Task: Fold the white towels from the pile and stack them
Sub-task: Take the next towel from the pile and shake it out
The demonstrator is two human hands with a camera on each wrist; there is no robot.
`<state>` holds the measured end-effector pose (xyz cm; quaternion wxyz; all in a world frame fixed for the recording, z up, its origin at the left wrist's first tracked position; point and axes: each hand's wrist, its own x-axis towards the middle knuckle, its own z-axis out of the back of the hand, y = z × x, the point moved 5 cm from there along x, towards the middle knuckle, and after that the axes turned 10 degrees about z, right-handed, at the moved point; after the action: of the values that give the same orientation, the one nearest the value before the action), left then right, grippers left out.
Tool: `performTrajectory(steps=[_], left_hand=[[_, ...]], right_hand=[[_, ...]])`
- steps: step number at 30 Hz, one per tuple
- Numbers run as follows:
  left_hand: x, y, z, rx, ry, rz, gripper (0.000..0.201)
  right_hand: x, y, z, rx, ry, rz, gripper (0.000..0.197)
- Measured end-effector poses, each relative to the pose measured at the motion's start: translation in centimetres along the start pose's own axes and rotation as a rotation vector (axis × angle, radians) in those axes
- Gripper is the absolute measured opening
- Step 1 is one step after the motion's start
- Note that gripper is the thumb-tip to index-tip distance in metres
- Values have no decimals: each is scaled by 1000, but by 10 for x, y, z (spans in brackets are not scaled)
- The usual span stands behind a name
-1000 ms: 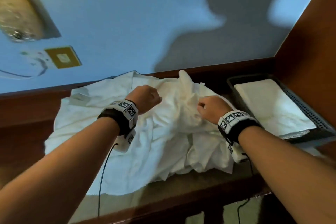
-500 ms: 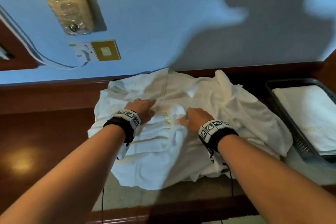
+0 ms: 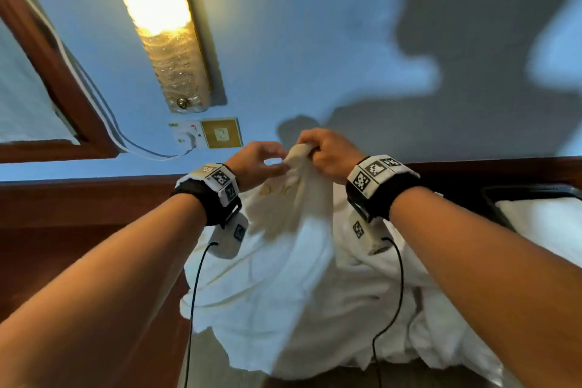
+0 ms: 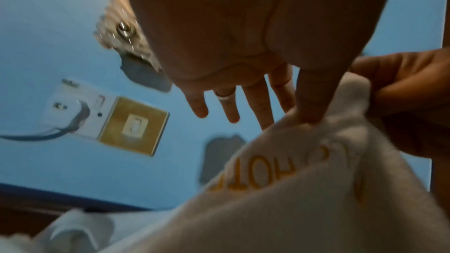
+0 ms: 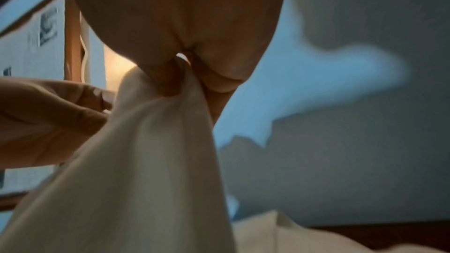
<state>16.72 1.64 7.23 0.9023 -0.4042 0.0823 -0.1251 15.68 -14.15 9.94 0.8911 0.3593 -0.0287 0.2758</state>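
Note:
A white towel (image 3: 293, 208) with yellow embroidered lettering (image 4: 255, 178) hangs lifted above the pile of white towels (image 3: 283, 309) on the wooden table (image 3: 63, 261). My right hand (image 3: 315, 148) grips the towel's bunched top in a fist, its fingers (image 5: 170, 82) wrapped in the cloth. Just to its left, my left hand (image 3: 274, 164) pinches the same edge, thumb (image 4: 314, 107) on the front and index finger behind, while the other fingers are spread. The towel's lower part merges with the pile.
A dark basket (image 3: 491, 195) at the right holds folded white towels (image 3: 548, 220). On the blue wall behind are a lit lamp (image 3: 157, 9), a socket with a plugged cable (image 3: 189, 137) and a brass switch plate (image 3: 222, 133). A wooden frame (image 3: 47, 50) stands at the left.
Both hands have risen from the pile and come together, lifting one towel by its bunched top. The head view has tilted up toward the wall.

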Motion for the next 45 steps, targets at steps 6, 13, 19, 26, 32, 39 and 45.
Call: performTrajectory(steps=[6, 13, 19, 26, 32, 39, 45], left_hand=[[-49, 3, 106, -119, -234, -17, 21], [-144, 36, 224, 345, -292, -135, 24], [-238, 109, 323, 482, -421, -88, 32], [-309, 198, 401, 516, -469, 127, 29], [-315, 187, 314, 188, -178, -6, 72], [-318, 205, 284, -174, -342, -101, 18], [-314, 217, 299, -142, -367, -102, 17]], right_hand=[[24, 75, -3, -1, -139, 7, 20], [32, 161, -72, -496, 69, 13, 31], [11, 198, -110, -492, -19, -179, 34], [1, 264, -118, -568, -227, -224, 27], [56, 407, -178, -740, -206, 210, 11], [58, 384, -214, -544, -296, 114, 9], [49, 334, -224, -177, -451, -55, 35]])
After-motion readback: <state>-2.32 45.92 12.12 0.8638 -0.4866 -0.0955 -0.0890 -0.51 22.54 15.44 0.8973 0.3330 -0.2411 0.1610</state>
